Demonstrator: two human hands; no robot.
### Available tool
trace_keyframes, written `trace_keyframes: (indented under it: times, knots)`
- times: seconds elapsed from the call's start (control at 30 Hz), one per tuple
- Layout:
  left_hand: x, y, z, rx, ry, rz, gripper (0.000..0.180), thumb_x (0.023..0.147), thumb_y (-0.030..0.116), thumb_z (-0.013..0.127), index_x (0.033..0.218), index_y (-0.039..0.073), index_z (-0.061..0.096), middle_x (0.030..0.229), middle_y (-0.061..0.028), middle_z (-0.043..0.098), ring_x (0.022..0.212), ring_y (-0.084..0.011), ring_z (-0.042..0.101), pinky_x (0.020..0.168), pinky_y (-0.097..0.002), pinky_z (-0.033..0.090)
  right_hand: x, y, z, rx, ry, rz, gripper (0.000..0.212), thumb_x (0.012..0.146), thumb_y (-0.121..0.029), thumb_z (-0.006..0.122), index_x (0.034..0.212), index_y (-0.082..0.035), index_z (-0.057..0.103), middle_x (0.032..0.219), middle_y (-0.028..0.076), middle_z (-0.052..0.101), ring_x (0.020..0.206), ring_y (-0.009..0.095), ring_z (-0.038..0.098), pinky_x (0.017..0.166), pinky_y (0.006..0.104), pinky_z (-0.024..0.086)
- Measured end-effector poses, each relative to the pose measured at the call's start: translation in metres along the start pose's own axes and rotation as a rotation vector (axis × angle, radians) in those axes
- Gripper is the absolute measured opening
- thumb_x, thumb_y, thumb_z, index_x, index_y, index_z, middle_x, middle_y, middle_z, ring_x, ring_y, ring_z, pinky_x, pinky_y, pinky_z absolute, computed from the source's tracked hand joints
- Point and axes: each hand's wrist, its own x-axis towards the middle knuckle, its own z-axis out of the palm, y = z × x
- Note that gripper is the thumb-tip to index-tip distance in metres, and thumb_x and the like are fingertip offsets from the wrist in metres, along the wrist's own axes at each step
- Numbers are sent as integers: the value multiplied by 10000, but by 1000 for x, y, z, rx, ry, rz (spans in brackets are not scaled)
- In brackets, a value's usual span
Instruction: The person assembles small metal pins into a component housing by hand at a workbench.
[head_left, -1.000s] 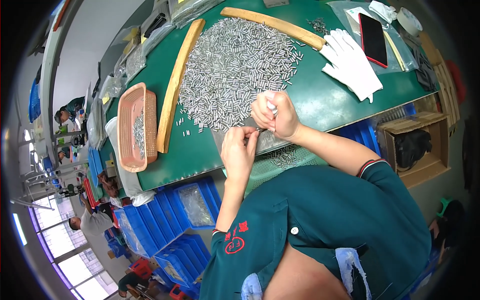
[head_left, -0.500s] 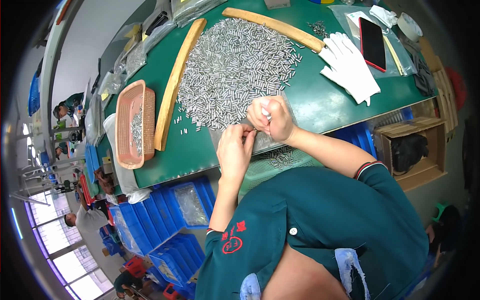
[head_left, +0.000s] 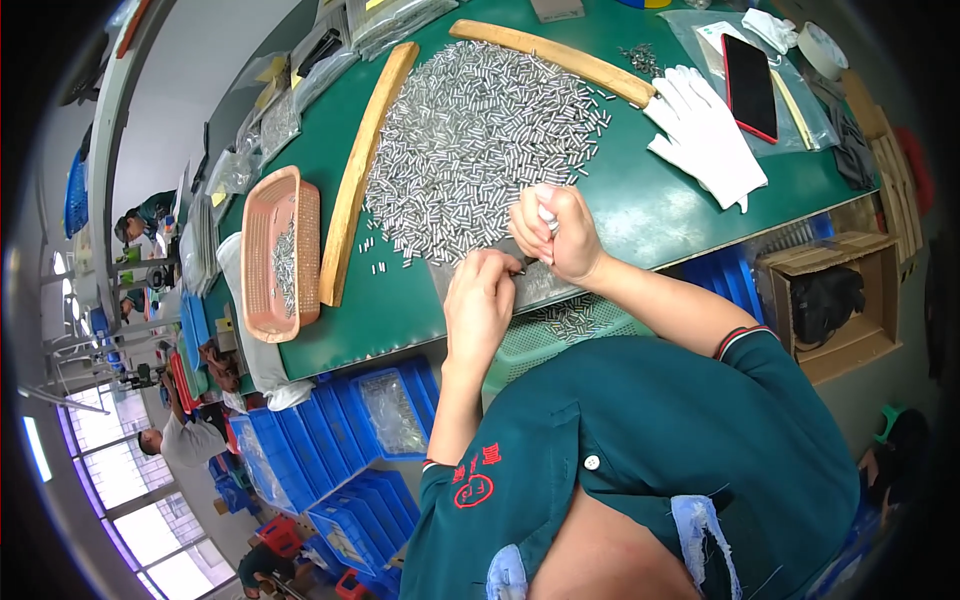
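Glossy green tabletop bears smooth metal cylinders; right hand grips a white handle, left hand pinched, contents unclear.

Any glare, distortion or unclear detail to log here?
In the head view, pale glare sits on the glossy green tabletop beside the bare right hand; the rectangular glass window panes at lower left look overexposed; the fisheye bows the long grey metal post at upper left, the rim darkens to black; fingertip detail on the bare left hand is too small to make out.
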Motion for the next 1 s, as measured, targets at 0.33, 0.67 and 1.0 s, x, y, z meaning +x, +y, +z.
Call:
trace_keyframes:
  times: [0.33, 0.67, 1.0]
  knots:
    - [-4, 9, 10, 156, 31, -150, 209, 714, 221, 682, 791, 77, 551, 725, -32, 516, 686, -197, 532, 629, -342, 404, -1, -2, 2, -7, -24, 11, 410, 888, -248, 317, 514, -81, 322, 423, 9, 315, 342, 75, 240, 350, 227, 216]
    - [-3, 7, 5, 146, 22, -36, 90, 748, 111, 628, 776, 60, 558, 728, -53, 540, 661, -211, 542, 633, -336, 407, -1, 0, 0, -15, 16, -20, 402, 880, -245, 322, 513, -81, 321, 421, 6, 309, 341, 77, 239, 349, 228, 213]
    - [1, 7, 8, 85, 22, -203, 86, 764, 146, 626, 804, 93, 571, 731, -39, 554, 711, -213, 560, 639, -346, 396, -1, -1, 1, -55, 8, -69, 371, 856, -227, 336, 516, -79, 326, 432, 7, 315, 351, 78, 251, 355, 228, 222]
